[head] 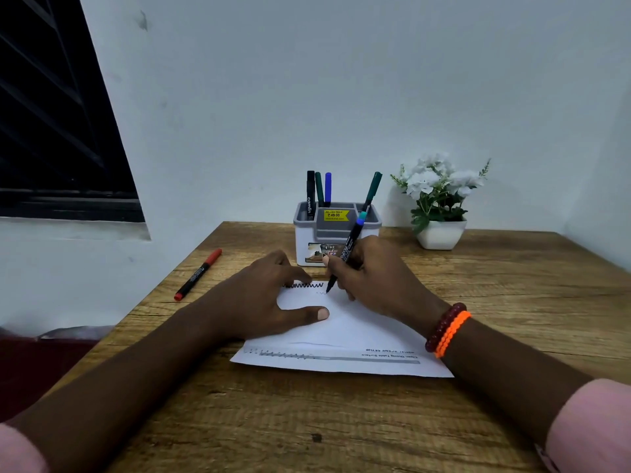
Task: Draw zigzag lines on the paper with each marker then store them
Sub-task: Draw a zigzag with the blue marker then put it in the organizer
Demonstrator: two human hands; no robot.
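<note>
Fingers of the right hand (372, 278) close in a narrow writing grip on a black-barrelled marker with a blue end (346, 254), its tip touching the white sheet of paper (341, 329) just below a black zigzag line (304, 285) near the sheet's far edge. A faint, short zigzag begins at the tip. The left hand (266, 298) lies flat on the paper's left part, fingers spread wide, holding nothing and pressing the sheet down. The paper sits at the middle of the brown wooden surface (495, 370), toward its near edge, with printed text and a grey band along its near side. A red-capped black marker (198, 274) lies alone near the left edge of the surface, well apart from the paper. A white and grey plastic pen holder (307, 240) stands at the far edge, just beyond the hands, holding black, green and blue markers upright and another green one tilted. A white potted plant with white flowers (440, 203) stands to its right. Two beaded bracelets, dark red and orange (447, 331), circle the right wrist.
</note>
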